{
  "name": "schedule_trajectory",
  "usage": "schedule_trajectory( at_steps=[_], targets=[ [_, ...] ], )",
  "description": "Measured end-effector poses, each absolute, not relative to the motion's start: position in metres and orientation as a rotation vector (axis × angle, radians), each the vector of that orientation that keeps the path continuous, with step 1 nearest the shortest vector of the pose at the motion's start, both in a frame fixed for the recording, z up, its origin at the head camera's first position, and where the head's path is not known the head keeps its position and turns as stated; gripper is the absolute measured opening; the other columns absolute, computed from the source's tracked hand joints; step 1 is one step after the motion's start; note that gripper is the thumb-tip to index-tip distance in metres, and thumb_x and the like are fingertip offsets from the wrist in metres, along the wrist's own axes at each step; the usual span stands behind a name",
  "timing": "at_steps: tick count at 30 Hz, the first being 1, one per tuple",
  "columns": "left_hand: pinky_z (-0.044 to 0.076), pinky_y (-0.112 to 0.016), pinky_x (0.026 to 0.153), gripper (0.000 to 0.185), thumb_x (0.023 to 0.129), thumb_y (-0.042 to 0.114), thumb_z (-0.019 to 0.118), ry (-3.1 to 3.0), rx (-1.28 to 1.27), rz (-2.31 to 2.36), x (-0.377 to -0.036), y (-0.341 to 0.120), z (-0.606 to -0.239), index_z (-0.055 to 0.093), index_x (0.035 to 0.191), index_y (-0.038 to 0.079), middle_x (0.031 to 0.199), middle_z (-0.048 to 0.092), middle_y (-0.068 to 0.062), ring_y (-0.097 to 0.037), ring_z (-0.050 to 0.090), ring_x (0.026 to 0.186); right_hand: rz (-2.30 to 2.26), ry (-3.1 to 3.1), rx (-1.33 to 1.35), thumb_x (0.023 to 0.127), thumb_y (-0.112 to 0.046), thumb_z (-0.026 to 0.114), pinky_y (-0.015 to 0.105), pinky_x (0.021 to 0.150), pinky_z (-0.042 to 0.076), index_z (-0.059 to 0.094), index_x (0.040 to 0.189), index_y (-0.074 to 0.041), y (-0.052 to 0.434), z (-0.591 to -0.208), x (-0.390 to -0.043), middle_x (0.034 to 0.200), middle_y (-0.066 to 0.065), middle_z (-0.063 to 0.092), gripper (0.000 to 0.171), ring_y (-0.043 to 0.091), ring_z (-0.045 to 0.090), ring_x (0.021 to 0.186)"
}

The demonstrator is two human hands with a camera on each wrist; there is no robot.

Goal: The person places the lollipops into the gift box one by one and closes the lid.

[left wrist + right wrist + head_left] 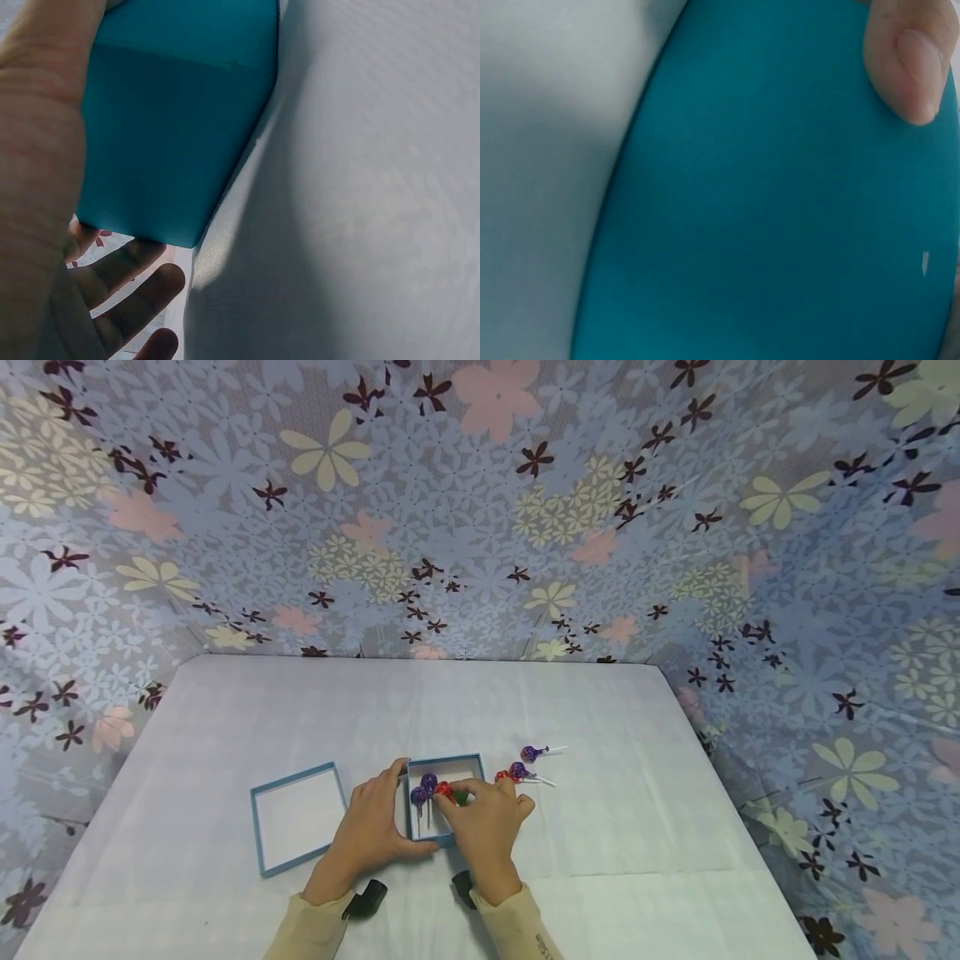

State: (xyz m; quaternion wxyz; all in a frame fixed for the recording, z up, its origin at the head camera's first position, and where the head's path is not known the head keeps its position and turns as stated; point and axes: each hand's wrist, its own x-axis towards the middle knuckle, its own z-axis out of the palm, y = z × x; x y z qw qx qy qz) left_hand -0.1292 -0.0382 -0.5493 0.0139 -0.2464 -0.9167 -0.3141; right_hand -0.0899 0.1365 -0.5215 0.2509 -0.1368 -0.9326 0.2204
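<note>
A small blue box (475, 763) stands open on the white tablecloth, with two purple lollipops (423, 788) inside. My left hand (373, 832) grips the box's left side, its thumb lying along the front wall. My right hand (486, 822) reaches over the box's right edge and pinches a red lollipop (444, 789) and a green lollipop (461, 797) at its fingertips. The left wrist view shows the teal box wall (172, 127) against my palm (37, 187). A thumb tip (904, 64) presses the teal wall (780, 225) in the right wrist view.
The box's lid (297, 815) lies upside down to the left of the box. Loose lollipops lie right of the box: a purple one (531, 752) and a red and purple pair (513, 772). Flowered fabric (480, 510) walls in the table at the back and sides.
</note>
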Motion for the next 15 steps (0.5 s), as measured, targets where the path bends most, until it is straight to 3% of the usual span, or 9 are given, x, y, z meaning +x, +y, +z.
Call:
schedule_trajectory(
  at_steps=[15],
  targets=[
    [0.036,-0.056,0.110,0.138,0.051,0.074,0.086,-2.884,-0.741,-0.984,-0.1274,-0.0373,-0.5476,0.027,0.157,0.008,0.146,0.053,-0.016,-0.034,0.051,0.132,0.554,-2.631,-0.379,0.065,-0.051,0.090,0.045,0.073,0.026,0.081,0.078,-0.028,0.1367,-0.5168,-0.0881,0.059,-0.012,0.064,0.028,0.017,0.048,0.075]
  ],
)
